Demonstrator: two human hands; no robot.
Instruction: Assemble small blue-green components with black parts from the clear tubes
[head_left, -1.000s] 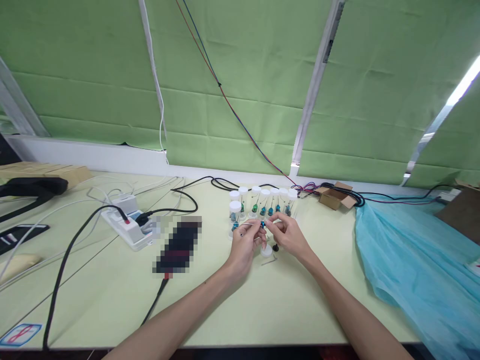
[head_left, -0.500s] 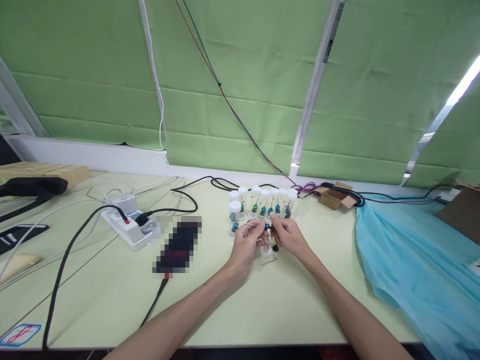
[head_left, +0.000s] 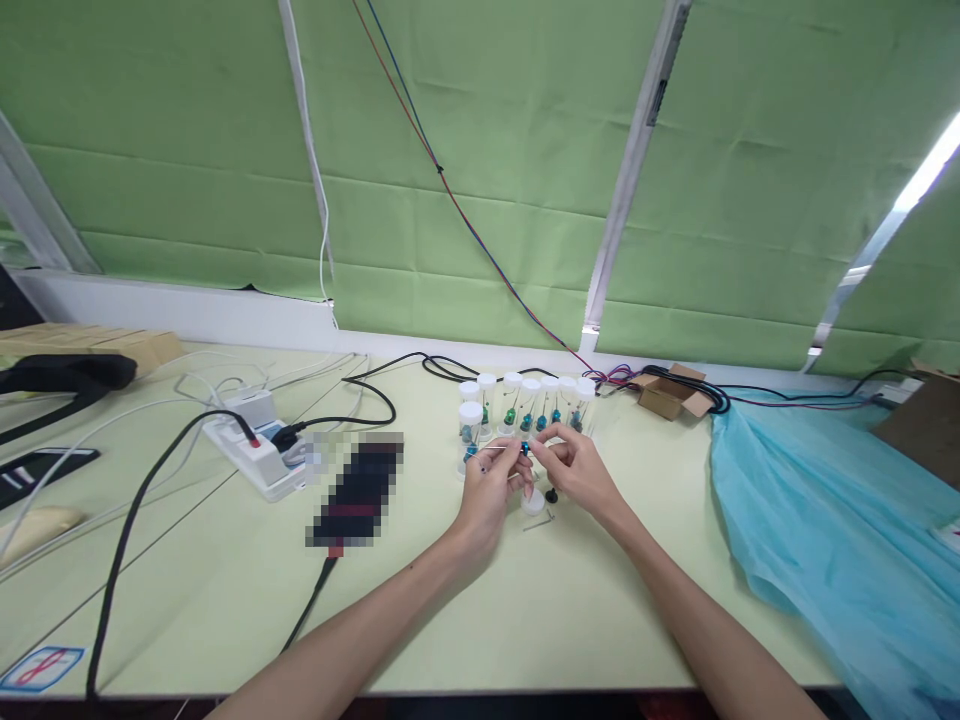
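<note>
A thin pale wire point(head_left: 501, 449) is lying almost level just below the middle of the frame, running from left to right. A small blue piece point(head_left: 525, 449) is sitting at its right end; it is showing as a bright blue dot, too small for its shape to be told. The left hand point(head_left: 489, 492) is pinching the wire from below, with its fingers curled round it. The right hand point(head_left: 579, 468) is closing its fingertips on the blue piece from the right. Wire and piece are hanging between the two hands, held up in the air.
</note>
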